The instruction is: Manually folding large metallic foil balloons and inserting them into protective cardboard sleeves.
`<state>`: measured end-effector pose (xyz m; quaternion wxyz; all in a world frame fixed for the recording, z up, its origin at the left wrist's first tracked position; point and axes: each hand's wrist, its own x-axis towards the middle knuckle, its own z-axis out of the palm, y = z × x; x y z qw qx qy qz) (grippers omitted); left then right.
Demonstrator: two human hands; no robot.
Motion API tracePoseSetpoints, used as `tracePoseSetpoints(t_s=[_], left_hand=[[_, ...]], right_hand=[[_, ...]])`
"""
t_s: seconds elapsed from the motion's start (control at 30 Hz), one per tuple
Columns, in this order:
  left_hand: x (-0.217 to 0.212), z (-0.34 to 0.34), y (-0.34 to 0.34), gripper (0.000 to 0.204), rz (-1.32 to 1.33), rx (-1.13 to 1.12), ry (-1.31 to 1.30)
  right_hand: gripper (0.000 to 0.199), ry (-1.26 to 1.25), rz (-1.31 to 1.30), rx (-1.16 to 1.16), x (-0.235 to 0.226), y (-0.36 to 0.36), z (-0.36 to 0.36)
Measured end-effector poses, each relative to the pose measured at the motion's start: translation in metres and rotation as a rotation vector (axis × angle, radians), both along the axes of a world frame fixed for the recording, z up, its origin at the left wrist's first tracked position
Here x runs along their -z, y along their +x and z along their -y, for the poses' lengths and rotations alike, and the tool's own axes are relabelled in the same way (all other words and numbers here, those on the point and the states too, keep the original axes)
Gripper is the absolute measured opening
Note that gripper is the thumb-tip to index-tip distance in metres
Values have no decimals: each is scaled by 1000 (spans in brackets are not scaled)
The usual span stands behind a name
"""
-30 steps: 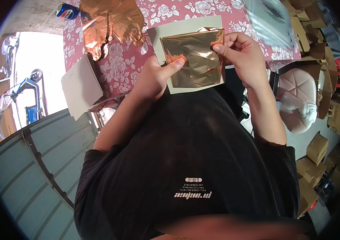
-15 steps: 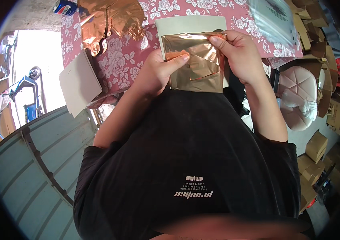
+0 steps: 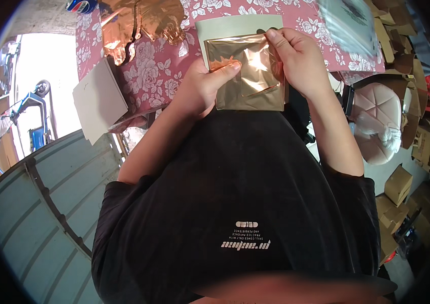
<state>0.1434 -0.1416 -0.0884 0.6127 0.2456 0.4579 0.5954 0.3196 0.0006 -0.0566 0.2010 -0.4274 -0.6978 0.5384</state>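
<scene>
Between my hands is a flat, square piece covered in shiny gold foil (image 3: 260,96), with a rectangular shape showing in its surface. My left hand (image 3: 202,83) grips its left side, thumb lying across the front and the other fingers hidden behind. At the upper right corner my right hand (image 3: 298,58) pinches the edge between thumb and fingers. A pale card sheet (image 3: 240,24) sits just beyond the foil piece, partly covered by it. Loose copper-coloured foil (image 3: 149,20) lies crumpled on the table to the left.
The table wears a pink cloth with white flowers (image 3: 146,76). White boards (image 3: 98,101) rest at its left edge, a blue can (image 3: 81,6) at the far left corner. Clear plastic sleeves (image 3: 349,28) lie far right. A padded stool (image 3: 374,119) and cardboard boxes (image 3: 398,185) stand rightward.
The foil piece has shifted slightly away from my body and its top edge looks straighter and smoother. My right hand has moved up a little with the corner; my left keeps its hold.
</scene>
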Motion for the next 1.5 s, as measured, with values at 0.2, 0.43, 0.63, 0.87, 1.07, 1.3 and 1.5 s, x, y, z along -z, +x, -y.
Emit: tracePoseSetpoints(t_s=[0.2, 0.43, 0.63, 0.87, 1.07, 1.3, 1.5], left_hand=[[3, -3, 7, 19, 81, -67, 51], [1, -2, 4, 24, 126, -89, -19], [-4, -11, 3, 31, 175, -47, -91], [-10, -24, 8, 33, 184, -105, 14], [-10, -28, 11, 33, 187, -80, -6], [-9, -39, 18, 28, 122, -210, 92], [-13, -40, 23, 26, 186, -251, 41]], right_hand=[[38, 733, 172, 83, 7, 0, 2], [39, -339, -514, 8, 14, 31, 2], [22, -451, -453, -1, 11, 30, 2], [24, -557, -601, -36, 14, 33, -7], [29, -565, -635, -44, 21, 39, -6], [41, 173, -190, 256, 9, 50, 7], [29, 4, -16, 178, -6, 68, 19]])
